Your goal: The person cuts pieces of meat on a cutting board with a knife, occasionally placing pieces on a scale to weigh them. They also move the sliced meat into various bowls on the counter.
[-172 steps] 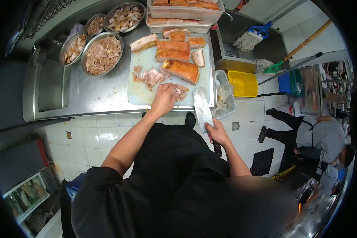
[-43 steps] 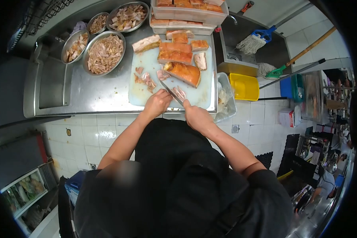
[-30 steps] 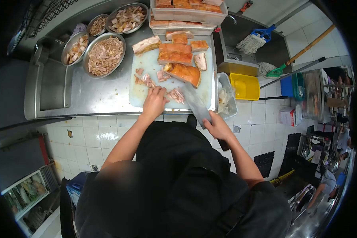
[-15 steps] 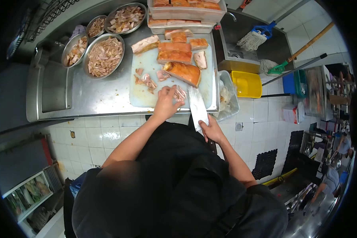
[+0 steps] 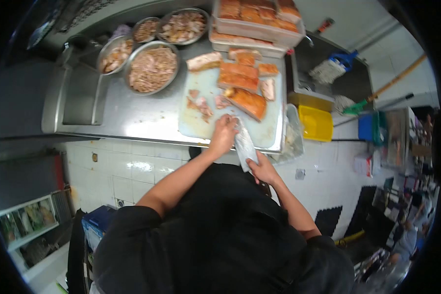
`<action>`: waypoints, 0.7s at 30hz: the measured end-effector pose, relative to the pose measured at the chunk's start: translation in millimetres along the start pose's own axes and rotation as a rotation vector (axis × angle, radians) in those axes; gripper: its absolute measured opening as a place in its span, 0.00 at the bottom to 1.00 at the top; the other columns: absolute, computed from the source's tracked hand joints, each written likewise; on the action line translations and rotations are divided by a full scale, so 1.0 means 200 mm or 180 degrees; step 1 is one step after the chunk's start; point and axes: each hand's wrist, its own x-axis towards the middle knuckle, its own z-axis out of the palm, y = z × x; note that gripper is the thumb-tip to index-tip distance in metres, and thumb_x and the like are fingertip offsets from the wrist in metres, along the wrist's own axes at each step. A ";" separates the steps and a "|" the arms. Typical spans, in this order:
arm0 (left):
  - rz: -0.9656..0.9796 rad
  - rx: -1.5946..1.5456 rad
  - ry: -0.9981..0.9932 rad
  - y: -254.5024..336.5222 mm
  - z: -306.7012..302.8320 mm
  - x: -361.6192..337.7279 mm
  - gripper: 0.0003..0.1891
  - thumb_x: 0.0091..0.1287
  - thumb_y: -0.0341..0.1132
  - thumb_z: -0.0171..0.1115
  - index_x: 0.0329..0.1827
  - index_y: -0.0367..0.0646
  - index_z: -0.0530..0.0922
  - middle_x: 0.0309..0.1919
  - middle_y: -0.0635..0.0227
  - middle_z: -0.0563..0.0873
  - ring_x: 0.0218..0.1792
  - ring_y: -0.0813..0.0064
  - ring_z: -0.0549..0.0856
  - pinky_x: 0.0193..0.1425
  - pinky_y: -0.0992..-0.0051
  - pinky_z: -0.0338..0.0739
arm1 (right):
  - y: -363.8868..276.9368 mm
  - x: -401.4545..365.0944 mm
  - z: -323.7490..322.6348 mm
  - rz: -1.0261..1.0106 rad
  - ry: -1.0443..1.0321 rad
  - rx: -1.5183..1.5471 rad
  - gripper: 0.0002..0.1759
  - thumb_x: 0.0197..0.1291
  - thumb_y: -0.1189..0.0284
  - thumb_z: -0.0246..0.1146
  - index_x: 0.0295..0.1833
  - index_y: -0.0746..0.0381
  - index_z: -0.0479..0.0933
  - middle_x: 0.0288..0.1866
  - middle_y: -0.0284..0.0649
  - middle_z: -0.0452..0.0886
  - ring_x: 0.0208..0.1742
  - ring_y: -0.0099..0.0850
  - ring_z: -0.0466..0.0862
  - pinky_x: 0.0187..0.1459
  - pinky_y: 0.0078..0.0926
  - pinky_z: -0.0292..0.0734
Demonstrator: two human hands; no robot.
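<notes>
My right hand (image 5: 263,169) is closed on a broad-bladed cleaver (image 5: 246,147), its blade pointing away over the near edge of the pale cutting board (image 5: 193,128). My left hand (image 5: 223,133) is closed, fingertips curled down against the blade's far end. What lies under those fingers is hidden. Just beyond, a large block of golden-skinned roast pork (image 5: 250,104) rests on the board. Small meat scraps (image 5: 201,107) lie to its left. Further back are more pork slabs (image 5: 237,76) and a pale cut piece (image 5: 204,61).
Metal bowls of cut meat, including a large bowl (image 5: 152,88), stand at the counter's left. Stacked plastic tubs (image 5: 257,29) of pork sit behind the board. To the right are a sink (image 5: 304,68), a yellow bin (image 5: 316,122), a clear bin (image 5: 293,134) and mops (image 5: 328,71).
The view has shifted, so the counter sits further right and lower. My left fingers have curled in against the cleaver, and the sliced meat beside them no longer shows.
</notes>
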 end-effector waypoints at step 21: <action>-0.0320 0.1024 0.0507 -0.64 -1.02 0.59 0.16 0.66 0.41 0.67 0.52 0.42 0.87 0.56 0.58 0.87 0.67 0.52 0.75 0.66 0.46 0.68 | -0.30 0.12 0.23 -0.0862 0.0931 -0.2530 0.20 0.68 0.69 0.58 0.61 0.64 0.66 0.34 0.58 0.86 0.34 0.61 0.85 0.38 0.61 0.78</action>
